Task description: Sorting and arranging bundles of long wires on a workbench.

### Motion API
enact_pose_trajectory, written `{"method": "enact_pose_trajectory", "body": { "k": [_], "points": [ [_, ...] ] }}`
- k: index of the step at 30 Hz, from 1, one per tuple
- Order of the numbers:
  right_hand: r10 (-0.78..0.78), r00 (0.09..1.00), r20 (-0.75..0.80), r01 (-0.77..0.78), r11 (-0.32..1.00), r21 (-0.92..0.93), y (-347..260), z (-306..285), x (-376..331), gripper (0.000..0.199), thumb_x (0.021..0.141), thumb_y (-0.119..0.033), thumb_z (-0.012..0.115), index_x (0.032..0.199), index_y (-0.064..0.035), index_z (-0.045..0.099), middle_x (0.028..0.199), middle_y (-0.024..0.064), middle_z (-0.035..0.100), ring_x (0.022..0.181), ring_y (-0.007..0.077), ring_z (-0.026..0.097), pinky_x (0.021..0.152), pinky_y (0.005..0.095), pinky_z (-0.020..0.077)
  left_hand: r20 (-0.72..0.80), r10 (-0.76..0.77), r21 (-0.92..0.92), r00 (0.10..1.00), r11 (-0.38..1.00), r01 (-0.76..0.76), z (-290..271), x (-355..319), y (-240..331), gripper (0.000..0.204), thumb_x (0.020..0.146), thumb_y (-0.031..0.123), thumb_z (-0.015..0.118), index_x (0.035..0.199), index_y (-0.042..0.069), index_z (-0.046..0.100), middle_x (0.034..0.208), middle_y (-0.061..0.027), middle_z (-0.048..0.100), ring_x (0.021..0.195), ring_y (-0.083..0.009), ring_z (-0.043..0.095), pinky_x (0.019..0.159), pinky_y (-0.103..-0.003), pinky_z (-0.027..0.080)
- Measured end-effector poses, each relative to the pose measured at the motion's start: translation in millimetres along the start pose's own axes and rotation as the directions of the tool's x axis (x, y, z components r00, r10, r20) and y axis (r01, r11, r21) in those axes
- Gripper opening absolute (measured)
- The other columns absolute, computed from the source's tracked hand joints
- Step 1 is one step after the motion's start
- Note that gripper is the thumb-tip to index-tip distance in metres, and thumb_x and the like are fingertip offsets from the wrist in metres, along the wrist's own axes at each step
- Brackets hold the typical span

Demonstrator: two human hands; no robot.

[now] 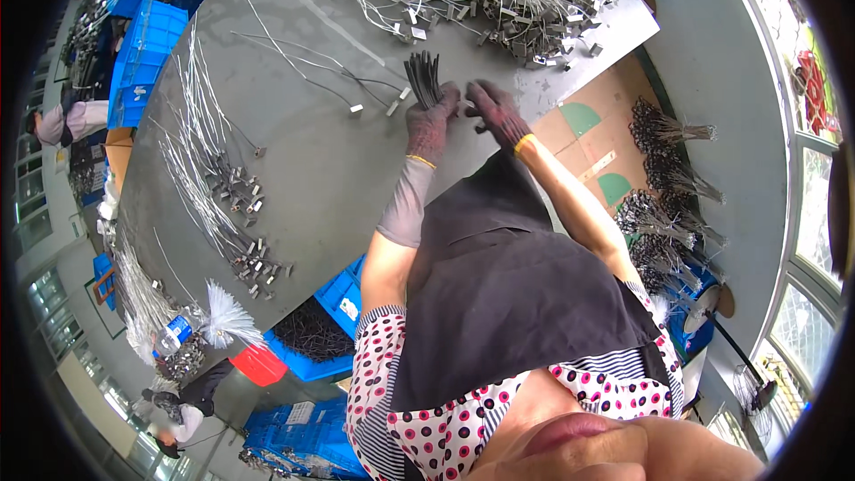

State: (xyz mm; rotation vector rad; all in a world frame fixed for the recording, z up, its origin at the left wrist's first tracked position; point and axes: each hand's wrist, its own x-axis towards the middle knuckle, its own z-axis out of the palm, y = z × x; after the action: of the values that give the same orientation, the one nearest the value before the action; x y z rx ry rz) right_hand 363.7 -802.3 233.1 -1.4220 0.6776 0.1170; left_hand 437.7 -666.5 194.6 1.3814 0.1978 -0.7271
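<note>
A person in dark, reddish work gloves with yellow cuffs stands at a grey surface [329, 169]. The left hand [434, 122] has its fingers closed around an upright bundle of slender black strips [422, 77], held above the surface near its front edge. The right hand [497, 112] is just beside it, fingers partly curled; whether they grip anything cannot be told. Left of the bundle lie a few loose cables [307, 80]. Beyond, a large heap of boxy metal connectors [525, 22] with pale wires covers the far corner.
</note>
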Motion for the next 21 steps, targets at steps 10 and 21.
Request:
{"method": "enact_pose_trajectory", "body": {
  "k": [10, 21],
  "points": [
    [-0.552, 0.829, -0.090, 0.229, 0.481, -0.846, -28, 38, 98, 0.051, 0.090, -0.037, 0.060, 0.124, 0.0007, 0.057, 0.119, 0.0234, 0.063, 0.110, 0.0403, 0.060, 0.093, 0.0455, 0.0489, -0.201, 0.089, 0.653, 0.976, 0.755, 0.066, -52, 18, 42, 0.036, 0.087, 0.040, 0.067, 0.098, 0.006, 0.071, 0.073, -0.0110, 0.068, 0.076, -0.0210, 0.071, 0.066, -0.037, 0.052],
    [-0.348, 0.936, 0.047, 0.129, 0.217, -0.968, 11, -1, 79, 0.020, 0.089, -0.019, 0.056, 0.099, -0.0035, 0.064, 0.098, 0.0206, 0.068, 0.090, 0.0408, 0.066, 0.078, 0.0467, 0.0530, -0.094, 0.054, -0.011, 0.994, 0.998, -0.056, -46, 3, 42, 0.024, 0.088, 0.024, 0.071, 0.095, 0.002, 0.071, 0.076, -0.0027, 0.066, 0.068, -0.0133, 0.064, 0.061, -0.030, 0.053]
  ]
}}
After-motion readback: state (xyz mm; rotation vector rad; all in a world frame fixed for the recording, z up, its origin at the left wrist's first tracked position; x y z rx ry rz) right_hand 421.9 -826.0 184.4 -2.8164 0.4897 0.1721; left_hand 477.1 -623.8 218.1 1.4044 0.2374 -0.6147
